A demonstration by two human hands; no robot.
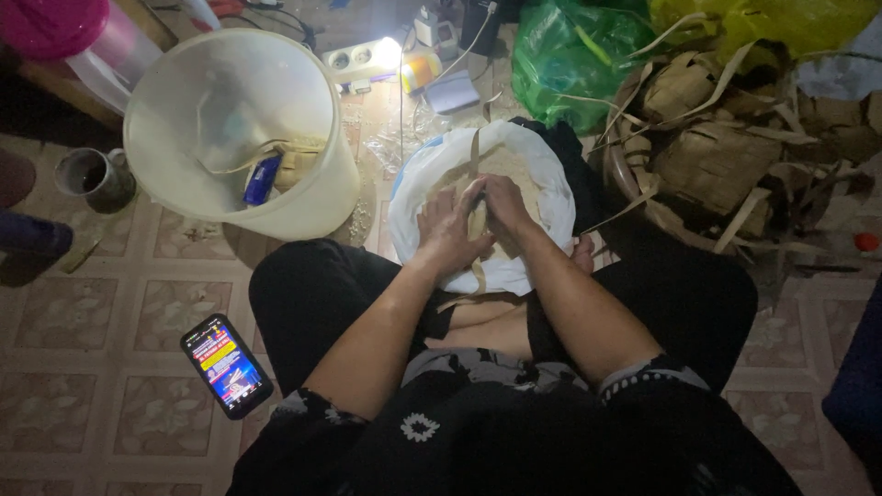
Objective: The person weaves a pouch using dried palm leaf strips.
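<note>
I sit on the floor with a white sack [432,170] open between my knees, pale grain inside it. My left hand [447,230] and my right hand [503,204] meet over the sack's mouth, both closed around a small woven leaf pouch [477,219]. A loose leaf strip [476,272] hangs down from the pouch over the sack's near rim. Another strip rises from the pouch toward the sack's far edge. Whether grain is in the pouch cannot be seen.
A large white bucket [312,197] lies tilted at the left with a blue item inside. A phone [226,365] with a lit screen lies on the tiles. A basket of woven leaf pouches [712,161] stands right, a green bag [570,55] behind, a mug [92,176] far left.
</note>
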